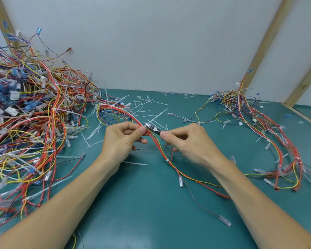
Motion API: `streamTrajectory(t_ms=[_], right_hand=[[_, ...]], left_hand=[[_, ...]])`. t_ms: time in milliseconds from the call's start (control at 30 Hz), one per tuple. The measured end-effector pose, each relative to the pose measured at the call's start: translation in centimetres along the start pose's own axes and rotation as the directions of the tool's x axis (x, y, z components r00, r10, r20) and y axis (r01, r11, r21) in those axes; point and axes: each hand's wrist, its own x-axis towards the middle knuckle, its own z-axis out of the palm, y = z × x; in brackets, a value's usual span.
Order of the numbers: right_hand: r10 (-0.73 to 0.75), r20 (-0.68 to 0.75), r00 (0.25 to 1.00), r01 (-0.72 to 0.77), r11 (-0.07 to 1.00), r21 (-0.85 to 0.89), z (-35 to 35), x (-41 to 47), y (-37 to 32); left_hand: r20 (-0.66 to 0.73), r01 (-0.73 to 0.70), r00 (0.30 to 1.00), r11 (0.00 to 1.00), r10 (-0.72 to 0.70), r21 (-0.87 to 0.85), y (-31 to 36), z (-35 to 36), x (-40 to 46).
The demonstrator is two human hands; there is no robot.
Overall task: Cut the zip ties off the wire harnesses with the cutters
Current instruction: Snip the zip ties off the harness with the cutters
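At table centre, the left hand (123,139) pinches a red-and-yellow wire harness (162,151). The right hand (185,141) grips the cutters (152,128), their tip at the bundle. A harness heap (29,123) lies at nine o'clock.

A: Where could a hand pass?
B: Over the bare green mat (142,203) near the front edge; a big wire heap (25,114) blocks the left; a smaller bundle (258,123) fills the right; cut ties (147,112) litter the back.
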Motion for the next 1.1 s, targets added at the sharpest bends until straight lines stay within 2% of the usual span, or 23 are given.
streamTrajectory(t_ms=[100,267,567,1100], right_hand=[[0.031,0.031,0.999,-0.030,0.999,-0.042,0.41,0.02,0.30],[0.005,0.000,1.000,-0.005,0.994,-0.114,0.58,-0.12,0.20],[-0.130,-0.048,0.990,0.112,0.955,-0.273,0.84,0.02,0.49],[-0.183,-0.053,0.982,0.158,0.936,-0.314,0.61,-0.08,0.13]], left_hand=[[-0.004,-0.009,1.000,1.000,0.009,0.004,-0.02,0.01,0.01],[0.000,-0.019,1.000,1.000,0.019,0.006,0.11,0.05,-0.06],[0.005,-0.007,1.000,1.000,0.007,0.011,0.14,0.00,-0.09],[0.019,-0.011,1.000,1.000,0.011,0.003,0.11,-0.04,-0.11]])
